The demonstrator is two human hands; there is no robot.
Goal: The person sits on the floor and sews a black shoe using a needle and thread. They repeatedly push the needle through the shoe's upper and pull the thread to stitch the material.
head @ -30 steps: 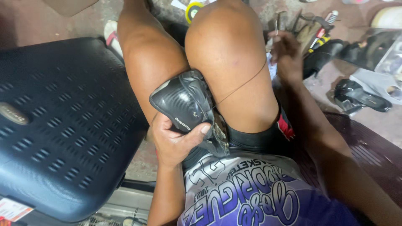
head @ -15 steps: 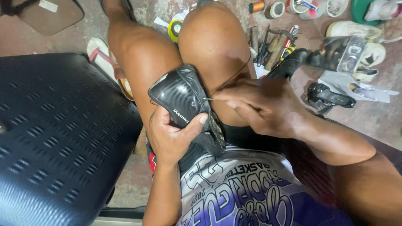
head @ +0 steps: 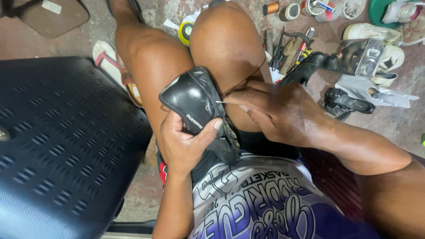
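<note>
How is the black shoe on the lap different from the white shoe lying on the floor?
The black shoe is dark and shiny; the white shoe is pale. The black shoe is wedged between the knees, gripped by the left hand, with the right hand pushing a needle at it; the white shoe lies untouched on the floor. Both are shoes.

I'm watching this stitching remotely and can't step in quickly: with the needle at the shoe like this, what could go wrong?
1. The needle tip sits near the left hand thumb gripping the black shoe; a slip might prick it.
2. The shoe is only wedged between bare knees, so a hard push could twist it or jab a thigh.
3. The thread trails over the knee and may snag.
</note>
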